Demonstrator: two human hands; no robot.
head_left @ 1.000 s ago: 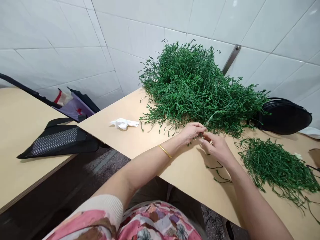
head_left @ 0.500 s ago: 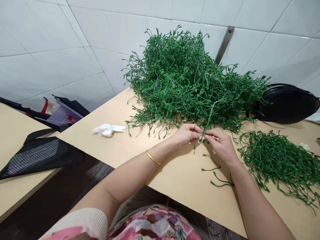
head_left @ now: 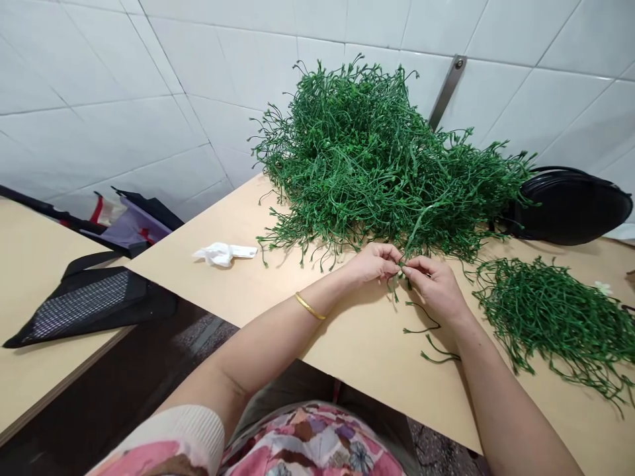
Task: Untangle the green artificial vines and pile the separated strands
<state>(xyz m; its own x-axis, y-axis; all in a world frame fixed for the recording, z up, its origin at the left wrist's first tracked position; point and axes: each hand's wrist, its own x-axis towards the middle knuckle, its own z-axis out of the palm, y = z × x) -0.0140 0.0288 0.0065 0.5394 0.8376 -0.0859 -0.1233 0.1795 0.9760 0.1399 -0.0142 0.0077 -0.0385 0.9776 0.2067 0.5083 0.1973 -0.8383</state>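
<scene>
My left hand (head_left: 376, 263) and my right hand (head_left: 433, 281) meet at the front edge of a big heap of green artificial plant stems (head_left: 357, 152). Both are closed in a pinch on a green plastic stem (head_left: 401, 264), its ends poking out below the fingertips. Fingers partly hide the spot where they grip. Just beneath my right hand, a couple of loose stems (head_left: 436, 357) lie on the wooden table (head_left: 357, 344). A smaller pile of green stems (head_left: 550, 317) spreads to the right of my right forearm.
A crumpled white tissue or wrapper (head_left: 221, 254) lies on the left of the table. At the back right stands a round black bag or case (head_left: 575, 205). A black mesh bag (head_left: 84, 297) rests on another table at left. A tiled wall (head_left: 238, 59) closes off the back.
The view has shifted slightly. Both hands stay together, fingers still pinching, and the stem's ends below the fingertips have changed position a little.
</scene>
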